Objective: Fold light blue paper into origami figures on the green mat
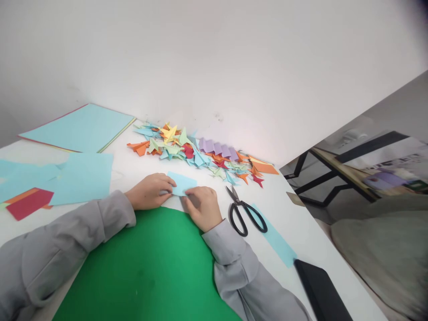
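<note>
A small light blue piece of paper [183,183] is held between my two hands, just beyond the edge of a green sheet [147,263]. My left hand [152,191] pinches its left end, thumb and fingertips closed on it. At its lower right corner, my right hand [203,206] has thumb and forefinger closed on the paper. Black-handled scissors [238,203] lie with blades slightly apart to the right of my right hand. Beneath and beyond their handles is a light blue paper strip [279,240].
Folded paper pieces in several colours [200,156] are heaped along the wall. Large coloured sheets [83,127] are stacked at the back left, with blue paper [88,178] and red pieces [29,203] nearer. A black flat object [321,290] lies near the right edge.
</note>
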`<state>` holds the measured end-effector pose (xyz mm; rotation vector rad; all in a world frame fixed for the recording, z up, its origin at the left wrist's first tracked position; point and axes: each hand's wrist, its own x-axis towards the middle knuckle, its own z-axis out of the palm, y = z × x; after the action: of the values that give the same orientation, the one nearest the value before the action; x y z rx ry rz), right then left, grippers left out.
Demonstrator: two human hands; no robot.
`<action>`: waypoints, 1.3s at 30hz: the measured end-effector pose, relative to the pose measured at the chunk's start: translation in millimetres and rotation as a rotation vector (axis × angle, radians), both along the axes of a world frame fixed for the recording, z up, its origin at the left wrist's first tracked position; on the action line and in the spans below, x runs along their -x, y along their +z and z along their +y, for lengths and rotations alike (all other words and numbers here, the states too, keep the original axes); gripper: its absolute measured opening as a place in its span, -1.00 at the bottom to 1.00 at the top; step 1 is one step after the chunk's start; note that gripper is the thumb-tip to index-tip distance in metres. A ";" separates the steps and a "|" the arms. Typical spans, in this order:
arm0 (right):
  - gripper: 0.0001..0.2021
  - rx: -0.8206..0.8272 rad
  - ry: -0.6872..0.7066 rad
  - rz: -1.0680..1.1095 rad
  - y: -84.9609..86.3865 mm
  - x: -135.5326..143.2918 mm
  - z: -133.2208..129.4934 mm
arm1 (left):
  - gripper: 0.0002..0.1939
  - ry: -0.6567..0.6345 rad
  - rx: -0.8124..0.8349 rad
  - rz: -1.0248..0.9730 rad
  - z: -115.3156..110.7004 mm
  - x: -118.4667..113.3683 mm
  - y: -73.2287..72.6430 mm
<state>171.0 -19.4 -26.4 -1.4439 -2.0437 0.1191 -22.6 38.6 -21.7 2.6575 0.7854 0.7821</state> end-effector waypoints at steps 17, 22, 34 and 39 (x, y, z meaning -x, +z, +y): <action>-0.77 0.185 -0.244 -0.017 -1.6 2.4 15.6 | -0.74 0.373 0.154 0.170 5.8 -16.0 2.2; -0.77 0.190 -0.272 -0.086 0.1 4.4 17.4 | -0.74 0.423 0.153 0.185 3.0 -20.6 2.0; -0.75 0.212 -0.292 -0.114 3.2 6.0 18.8 | -0.76 0.487 0.133 0.162 -1.9 -26.3 0.7; -0.73 0.227 -0.287 -0.151 4.5 6.5 19.9 | -0.75 0.501 0.148 0.163 -4.0 -27.2 2.1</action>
<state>164.5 0.4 -21.9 -1.9243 -1.9641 0.1290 4.6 34.5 -19.6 2.4367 1.5240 0.5842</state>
